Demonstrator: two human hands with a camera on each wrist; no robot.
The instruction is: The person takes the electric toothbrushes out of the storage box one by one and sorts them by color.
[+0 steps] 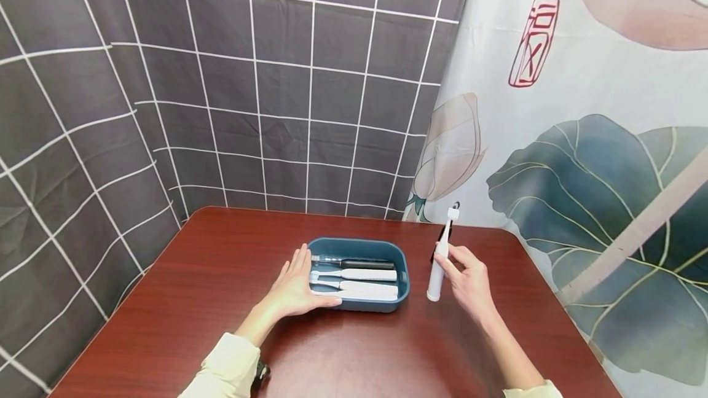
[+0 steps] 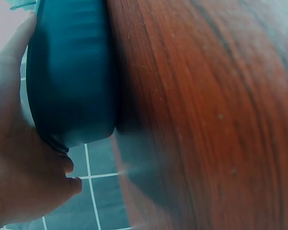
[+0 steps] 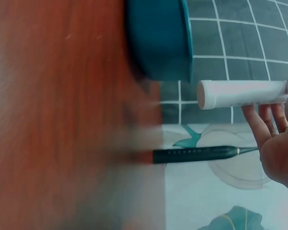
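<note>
My right hand (image 1: 470, 281) pinches a white electric toothbrush (image 1: 437, 275) between thumb and fingers, brush head up. Its flat base (image 3: 206, 95) looks raised off the tabletop in the right wrist view. Just behind it, a black electric toothbrush (image 3: 197, 154) stands upright, partly hidden in the head view. A blue plastic bin (image 1: 403, 275) sits left of these. My left hand (image 1: 293, 287) rests on the bin's left end, fingers extended, thumb along the near rim. Inside lie a black-handled toothbrush (image 1: 367, 265) and white toothbrushes (image 1: 369, 274), heads to the left.
The reddish-brown wooden table (image 1: 354, 355) holds everything. Behind it hangs a grey curtain with white grid lines (image 1: 282, 91). A white cloth printed with leaves (image 1: 586, 177) hangs at the right. Something dark (image 1: 261, 373) shows by my left sleeve.
</note>
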